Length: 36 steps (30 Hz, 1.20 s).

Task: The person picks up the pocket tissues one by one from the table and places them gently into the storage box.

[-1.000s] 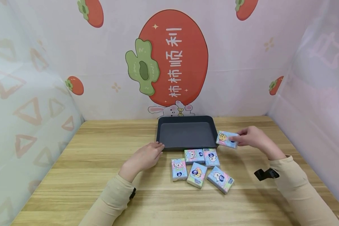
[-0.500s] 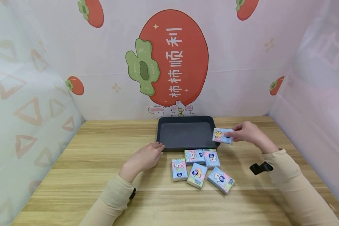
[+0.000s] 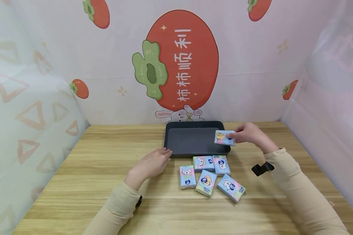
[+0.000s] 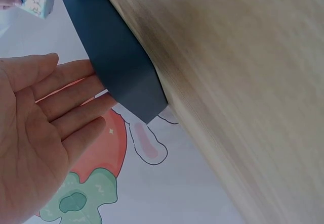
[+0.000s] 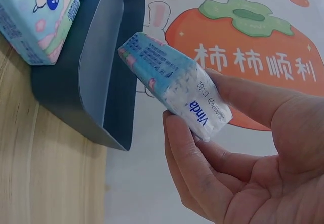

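Note:
My right hand [image 3: 250, 134] pinches a small pack of tissues [image 3: 220, 137] between thumb and fingers, above the right end of the dark grey tray [image 3: 188, 140]. In the right wrist view that pack [image 5: 172, 77] is blue and white with "Vinda" printed on its end, and it hangs tilted, apart from the tray wall [image 5: 58, 90]. My left hand [image 3: 150, 164] touches the tray's front left corner. Its fingers [image 4: 76, 97] look nearly straight against the tray's outer side [image 4: 114, 52] in the left wrist view.
Several more tissue packs [image 3: 206, 183] lie flat on the wooden table [image 3: 85, 182] in front of the tray. Two of them, a sideways pack [image 3: 203, 163] and an upright one [image 3: 222, 165], lie close to its front wall. A printed cloth backdrop [image 3: 106, 58] rises behind the tray.
My right hand has carried the tissue pack left and slightly up, from beside the tray's right edge to over its right end. The left hand, tray and other packs stay put.

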Motion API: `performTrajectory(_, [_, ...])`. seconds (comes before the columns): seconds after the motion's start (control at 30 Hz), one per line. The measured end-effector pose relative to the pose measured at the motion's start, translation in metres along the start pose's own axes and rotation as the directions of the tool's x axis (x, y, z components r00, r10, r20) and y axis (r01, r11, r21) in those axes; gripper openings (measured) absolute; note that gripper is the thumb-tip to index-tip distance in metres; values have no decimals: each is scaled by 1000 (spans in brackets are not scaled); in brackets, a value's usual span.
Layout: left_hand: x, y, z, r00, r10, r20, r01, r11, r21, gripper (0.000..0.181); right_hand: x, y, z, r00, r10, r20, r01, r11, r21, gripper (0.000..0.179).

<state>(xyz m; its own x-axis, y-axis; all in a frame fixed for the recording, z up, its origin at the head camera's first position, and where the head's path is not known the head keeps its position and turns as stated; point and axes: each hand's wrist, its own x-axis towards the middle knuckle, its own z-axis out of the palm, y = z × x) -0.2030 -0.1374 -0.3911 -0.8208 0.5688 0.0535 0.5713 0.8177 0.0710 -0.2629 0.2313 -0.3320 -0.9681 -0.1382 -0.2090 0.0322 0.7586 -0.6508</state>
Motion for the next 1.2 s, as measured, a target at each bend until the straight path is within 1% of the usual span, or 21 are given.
performTrajectory(0.2, [-1,1,-2,1000,-8,9,8,1000,-11,37,10,-9,5,1000,-4,11,3,1000,9,59])
performTrajectory(0.5, [-1,1,-2,1000,-6,5,6,1000,-12,36,22,-24,11,999,-17,40,16,999,28,52])
performTrajectory(0.7, [-2,2,-3,1000,1,-7,-1,1000,-10,36,32,-32,13,999,-17,45,17,1000,8,48])
performTrajectory(0.87, [-3,3,-3,1000,-1,-5,1,1000,1,36,38,-36,15,998,-9,55,9,1000,6,49])
performTrajectory(1.1, [-3,3,-2,1000,0,-8,0,1000,-1,35,45,-43,18,999,11,37,-10,1000,-15,50])
performTrajectory(1.2, [-3,3,-3,1000,-3,-9,3,1000,-2,35,49,-46,19,999,4,43,-4,1000,-15,49])
